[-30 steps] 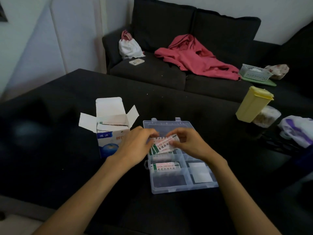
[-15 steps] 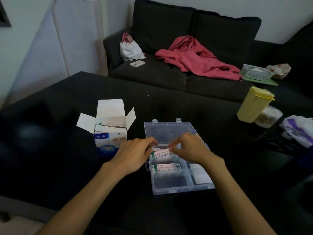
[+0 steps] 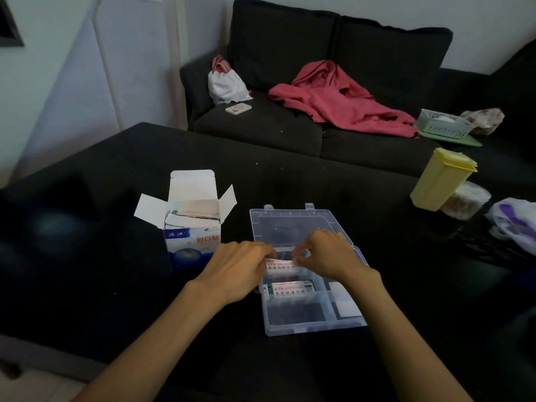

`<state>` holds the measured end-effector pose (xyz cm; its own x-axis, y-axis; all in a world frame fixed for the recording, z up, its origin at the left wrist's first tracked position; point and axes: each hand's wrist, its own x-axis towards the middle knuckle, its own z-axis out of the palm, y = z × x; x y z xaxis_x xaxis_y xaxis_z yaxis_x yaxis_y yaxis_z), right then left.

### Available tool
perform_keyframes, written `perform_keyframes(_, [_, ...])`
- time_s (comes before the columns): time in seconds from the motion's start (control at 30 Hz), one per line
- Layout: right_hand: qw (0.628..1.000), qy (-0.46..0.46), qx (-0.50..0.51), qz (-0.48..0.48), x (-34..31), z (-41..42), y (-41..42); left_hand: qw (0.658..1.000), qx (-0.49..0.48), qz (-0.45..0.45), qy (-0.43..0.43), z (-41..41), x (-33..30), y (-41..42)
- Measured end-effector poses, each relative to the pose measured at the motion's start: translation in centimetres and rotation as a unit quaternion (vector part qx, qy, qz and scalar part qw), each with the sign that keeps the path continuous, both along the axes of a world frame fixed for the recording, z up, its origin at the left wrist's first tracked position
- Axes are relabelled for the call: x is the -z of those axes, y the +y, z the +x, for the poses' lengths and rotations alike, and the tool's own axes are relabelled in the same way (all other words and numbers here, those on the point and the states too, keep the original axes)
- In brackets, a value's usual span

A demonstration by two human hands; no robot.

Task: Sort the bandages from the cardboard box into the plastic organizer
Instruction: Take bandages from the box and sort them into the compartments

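A clear plastic organizer (image 3: 314,326) lies open on the black table, its lid (image 3: 290,224) flat behind it. My left hand (image 3: 235,271) and my right hand (image 3: 327,256) each pinch one end of a small stack of bandages (image 3: 280,265), low inside an upper left compartment. Another bandage stack (image 3: 290,290) lies in the compartment just in front. White pads (image 3: 346,303) fill a right compartment. The open cardboard box (image 3: 191,239), white and blue, stands left of the organizer with more bandages (image 3: 193,216) inside.
A yellow lidded container (image 3: 441,178) and a clear jar (image 3: 464,200) stand at the table's right, beside a plastic bag (image 3: 513,224). Behind the table is a dark sofa (image 3: 261,126) with a red jacket (image 3: 342,100), a white bag (image 3: 227,82) and a mesh basket (image 3: 443,124).
Both hands have lowered the bandage stack from above the organizer down into the upper left compartment. The box and organizer have stayed put.
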<state>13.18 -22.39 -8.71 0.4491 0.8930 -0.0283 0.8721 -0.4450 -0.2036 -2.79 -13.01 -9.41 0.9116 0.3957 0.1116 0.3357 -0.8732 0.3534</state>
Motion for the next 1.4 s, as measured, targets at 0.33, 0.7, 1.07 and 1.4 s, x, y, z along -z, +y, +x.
perform_keyframes(0.33, [0.997,0.007,0.033,-0.067,0.1,-0.7,0.4,1.0,-0.011,-0.009,0.012,-0.4,0.4,0.4])
perform_keyframes(0.7, [0.975,0.078,0.159,-0.133,-3.4,-1.0,0.7,0.998,0.009,-0.046,0.045,-0.4,0.5,0.6])
perform_keyframes(1.07, [0.972,0.038,0.154,-0.171,-1.9,-2.5,0.8,0.998,0.004,-0.035,0.053,-0.4,0.3,0.3])
perform_keyframes(1.4, [0.978,-0.016,0.137,-0.16,-1.9,-3.0,0.7,0.998,-0.004,-0.007,0.066,-0.3,0.0,0.0])
